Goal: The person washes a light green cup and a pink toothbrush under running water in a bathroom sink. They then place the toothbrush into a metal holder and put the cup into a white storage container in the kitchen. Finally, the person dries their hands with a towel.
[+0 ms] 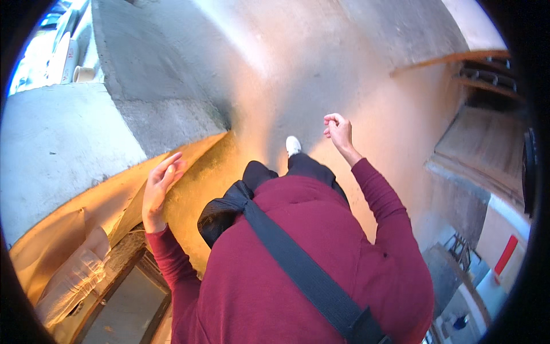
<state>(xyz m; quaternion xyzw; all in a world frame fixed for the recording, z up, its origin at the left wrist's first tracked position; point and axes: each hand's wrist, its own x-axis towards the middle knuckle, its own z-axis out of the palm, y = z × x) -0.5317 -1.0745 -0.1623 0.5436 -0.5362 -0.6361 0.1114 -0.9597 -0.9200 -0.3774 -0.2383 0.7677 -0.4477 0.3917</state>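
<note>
My left hand is raised in front of a wall on the left, its fingers stretched out and holding nothing. Over the floor ahead hangs my right hand, its fingers loosely bent and apart, with nothing seen in them. Neither hand touches an object. A dark strap crosses my maroon top, and a black bag hangs at my left side. Below my dark trousers one white shoe shows on the floor; the other foot is hidden.
A grey concrete floor stretches ahead, lit orange in places. Pale walls stand at the left, with clear plastic sheeting and a framed panel below. On the right are a wooden-edged shelf and a red strip.
</note>
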